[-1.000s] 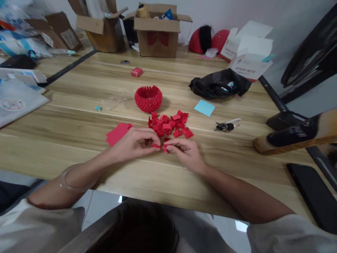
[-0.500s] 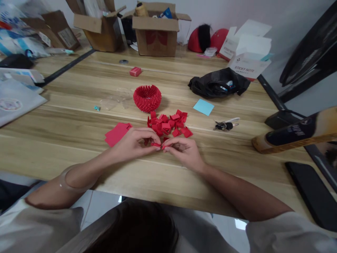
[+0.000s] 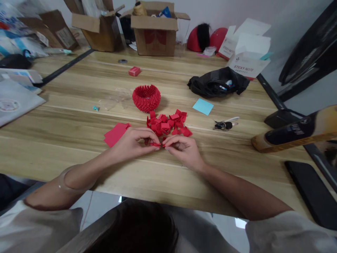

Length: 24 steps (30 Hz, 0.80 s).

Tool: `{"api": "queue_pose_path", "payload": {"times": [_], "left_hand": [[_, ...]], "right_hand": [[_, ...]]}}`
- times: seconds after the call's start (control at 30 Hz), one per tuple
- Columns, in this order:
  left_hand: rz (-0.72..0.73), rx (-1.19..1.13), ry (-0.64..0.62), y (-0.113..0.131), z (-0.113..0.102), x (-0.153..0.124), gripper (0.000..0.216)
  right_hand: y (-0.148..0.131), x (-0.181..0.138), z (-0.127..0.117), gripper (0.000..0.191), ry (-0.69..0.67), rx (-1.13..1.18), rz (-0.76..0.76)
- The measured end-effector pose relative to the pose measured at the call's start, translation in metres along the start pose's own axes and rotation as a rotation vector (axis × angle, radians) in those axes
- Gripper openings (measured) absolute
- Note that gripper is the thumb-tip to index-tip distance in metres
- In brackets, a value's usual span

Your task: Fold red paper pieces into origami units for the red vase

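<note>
My left hand [image 3: 138, 142] is closed in a pinch on a small folded red paper piece [image 3: 154, 144], low over the table. Facing it, my right hand [image 3: 183, 149] pinches the end of a small red paper piece [image 3: 164, 144]; whether the two pieces join is too small to tell. Just beyond my fingers lies a pile of folded red paper pieces [image 3: 168, 123]. Flat red paper sheets [image 3: 116, 134] rest by my left hand, partly behind it. Behind the pile stands a round red bowl [image 3: 146, 99] built of many folded paper units.
On the wooden table [image 3: 79, 130] are a blue paper square [image 3: 203, 106], a black bag [image 3: 218, 82], keys [image 3: 225, 124], a phone [image 3: 310, 193] and a yellow-and-black container [image 3: 292, 131] on the right. Cardboard boxes [image 3: 155, 38] line the back, with a small red packet [image 3: 134, 71] before them.
Both hands keep their pinches at almost the same spot, with only a slight shift of the fingers. The whole view has moved a little.
</note>
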<state>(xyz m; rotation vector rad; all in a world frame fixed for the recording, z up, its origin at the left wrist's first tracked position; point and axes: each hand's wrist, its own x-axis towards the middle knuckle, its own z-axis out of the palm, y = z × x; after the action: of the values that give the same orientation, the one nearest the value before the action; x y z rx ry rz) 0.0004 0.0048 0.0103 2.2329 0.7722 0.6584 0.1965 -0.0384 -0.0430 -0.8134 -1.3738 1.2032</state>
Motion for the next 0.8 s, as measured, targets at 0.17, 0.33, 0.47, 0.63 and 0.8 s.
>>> {"api": "queue_pose_path", "payload": {"times": [0.17, 0.33, 0.47, 0.63, 0.8], "left_hand": [[-0.008, -0.002, 0.018, 0.0006, 0.0001, 0.0001, 0.01], [-0.004, -0.005, 0.022, 0.0012, 0.0, -0.0005, 0.009], [0.004, -0.013, 0.025, 0.0017, 0.0003, -0.0002, 0.009], [-0.001, -0.022, 0.018, 0.0037, 0.0, 0.0002, 0.01], [0.008, -0.025, 0.01, 0.0041, -0.0002, 0.0002, 0.009]], "right_hand": [[0.0001, -0.0002, -0.0002, 0.006, -0.01, 0.015, -0.014], [-0.0004, -0.0006, 0.0003, 0.005, -0.004, 0.013, 0.007], [-0.0019, -0.0003, 0.0013, 0.004, -0.01, 0.05, 0.037], [-0.0055, -0.0003, 0.002, 0.009, 0.003, 0.032, 0.075], [-0.0074, -0.0006, 0.0008, 0.006, -0.014, -0.019, 0.074]]}}
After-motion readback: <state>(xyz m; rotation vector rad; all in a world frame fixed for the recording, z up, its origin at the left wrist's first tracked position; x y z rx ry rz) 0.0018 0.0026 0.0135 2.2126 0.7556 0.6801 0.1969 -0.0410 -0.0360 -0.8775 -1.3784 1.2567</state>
